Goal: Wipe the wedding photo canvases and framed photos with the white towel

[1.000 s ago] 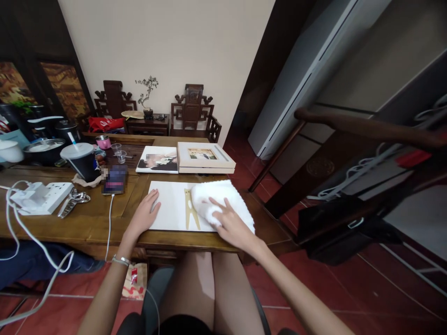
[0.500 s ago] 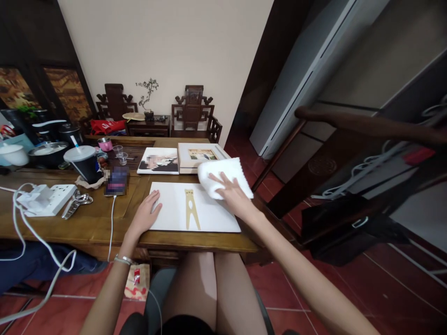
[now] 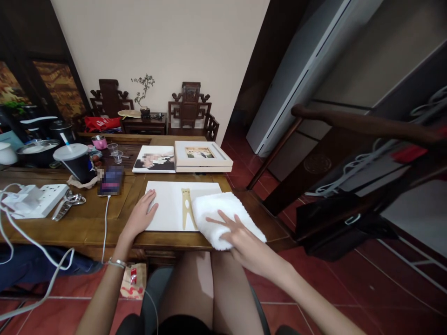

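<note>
A flat white board or album (image 3: 164,209) lies at the table's front edge, with a tan long-legged animal figure (image 3: 186,197) on its face. My left hand (image 3: 142,214) rests flat on the board's left edge, fingers stretched and holding nothing. On the board's right part, my right hand (image 3: 237,232) grips a folded white towel (image 3: 220,202), fingers spread over its top and the thumb low at its near side. The towel hides the board's right end, touches the figure's right leg and hangs slightly past the table's front edge.
Behind the board lie a photo album (image 3: 153,160) and a cream box (image 3: 204,160) with a framed picture. Leftward are a phone (image 3: 110,181) on a cable, a lidded cup (image 3: 74,163), a clear hair claw (image 3: 68,204) and a power strip (image 3: 45,200). A wooden chair (image 3: 335,121) stands right.
My right hand has drawn the towel from the board's far right corner toward me, down to the near edge. My left hand stays on the board. The view has shifted slightly.
</note>
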Demonstrator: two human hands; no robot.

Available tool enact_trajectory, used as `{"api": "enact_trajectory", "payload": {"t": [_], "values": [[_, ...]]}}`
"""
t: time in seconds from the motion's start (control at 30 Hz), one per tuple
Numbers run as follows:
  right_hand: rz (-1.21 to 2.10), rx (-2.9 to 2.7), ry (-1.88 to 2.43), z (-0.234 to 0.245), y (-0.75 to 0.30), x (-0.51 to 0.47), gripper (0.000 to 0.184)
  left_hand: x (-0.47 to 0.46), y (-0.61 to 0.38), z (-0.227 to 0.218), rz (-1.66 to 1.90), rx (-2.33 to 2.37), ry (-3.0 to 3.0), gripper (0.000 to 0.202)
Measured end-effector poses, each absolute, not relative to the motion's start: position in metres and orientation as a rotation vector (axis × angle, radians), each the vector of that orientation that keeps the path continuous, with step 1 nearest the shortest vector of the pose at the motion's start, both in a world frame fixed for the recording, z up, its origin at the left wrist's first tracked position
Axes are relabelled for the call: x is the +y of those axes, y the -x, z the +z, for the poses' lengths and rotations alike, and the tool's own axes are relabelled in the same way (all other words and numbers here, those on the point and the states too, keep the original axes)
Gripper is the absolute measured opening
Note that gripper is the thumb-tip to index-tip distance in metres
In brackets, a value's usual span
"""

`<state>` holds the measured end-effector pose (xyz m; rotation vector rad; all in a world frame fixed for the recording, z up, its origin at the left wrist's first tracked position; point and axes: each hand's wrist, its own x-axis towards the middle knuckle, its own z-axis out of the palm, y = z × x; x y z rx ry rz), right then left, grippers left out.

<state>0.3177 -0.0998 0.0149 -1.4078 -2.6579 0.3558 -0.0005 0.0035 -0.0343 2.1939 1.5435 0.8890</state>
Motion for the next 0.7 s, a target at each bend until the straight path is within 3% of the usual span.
{"api": "enact_trajectory", "payload": {"t": [0.33, 0.7], "values": [[0.161, -2.493, 1.512, 0.004, -0.299, 0.032, 0.035, 0.005, 0.002, -0.034, 0.887, 1.553, -2.184, 0.052], [0.240, -2.559, 1.270, 0.002, -0.309, -0.107, 0.032, 0.006, 0.002, -0.034, 0.892, 1.548, -2.203, 0.054]]}}
